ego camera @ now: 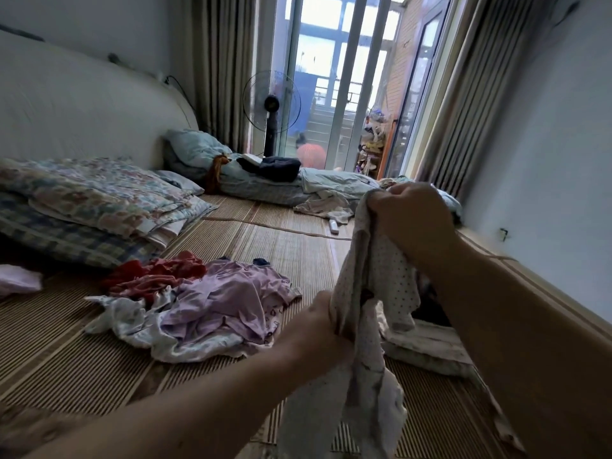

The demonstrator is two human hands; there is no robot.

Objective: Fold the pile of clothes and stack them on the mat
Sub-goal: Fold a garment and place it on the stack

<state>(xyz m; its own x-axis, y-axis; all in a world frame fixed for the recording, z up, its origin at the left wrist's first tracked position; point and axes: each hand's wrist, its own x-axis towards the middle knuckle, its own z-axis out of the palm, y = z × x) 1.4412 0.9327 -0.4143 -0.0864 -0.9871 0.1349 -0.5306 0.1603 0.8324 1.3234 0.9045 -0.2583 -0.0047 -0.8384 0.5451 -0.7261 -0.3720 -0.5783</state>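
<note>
The left hand and the right hand grasped the dotted garment with clenched fingers above the mat, a small folded stack lay at four o'clock, and the pile at nine o'clock was not yet folded.

This is a bedroom in a home. A woven mat covers a wide bed. A padded headboard runs along the 9 to 10 o'clock side, with stacked pillows (floral over checked) lying against it. Rumpled pale-blue bedding is bunched at 12 o'clock. Loose clothes lie heaped on the mat at 8 o'clock. Past the bed, at 12 o'clock, a pedestal fan stands before a sliding glass door framed by long curtains. Through the glass, at 1 o'clock, stands a rack crowded with what look like shoes. A plain wall runs along 3 o'clock.
</note>
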